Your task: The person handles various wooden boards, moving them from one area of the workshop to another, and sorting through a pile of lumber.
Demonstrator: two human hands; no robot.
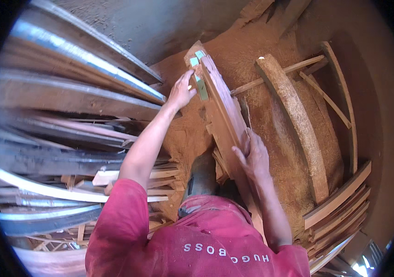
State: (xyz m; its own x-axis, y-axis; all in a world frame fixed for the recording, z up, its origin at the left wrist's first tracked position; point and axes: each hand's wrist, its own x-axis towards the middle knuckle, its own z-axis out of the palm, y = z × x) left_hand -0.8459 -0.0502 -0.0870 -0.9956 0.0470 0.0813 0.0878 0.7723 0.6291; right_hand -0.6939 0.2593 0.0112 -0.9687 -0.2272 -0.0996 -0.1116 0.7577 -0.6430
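Observation:
A long reddish-brown wooden board (227, 117) runs from the far middle toward my body, with a rough, paler strip along its right side. My right hand (255, 154) grips its near half, the thumb over the top and the fingers at the right edge. Farther off, my left hand (181, 91) reaches to the board's far left side, fingers stretched and thumb apart. Close to those fingertips is a pale green strip (202, 89), and smaller light green pieces (194, 61) lie beyond it. Whether the left fingertips touch them I cannot tell.
Sawdust (238, 51) covers the ground. To the right lie a curved, sawdust-coated slab (293, 115), a thin wooden frame (344, 106) and stacked planks (340, 207). Long timbers and metal-looking beams (81, 51) crowd the left, partly blurred. A grey wall or sheet (160, 23) stands at the back.

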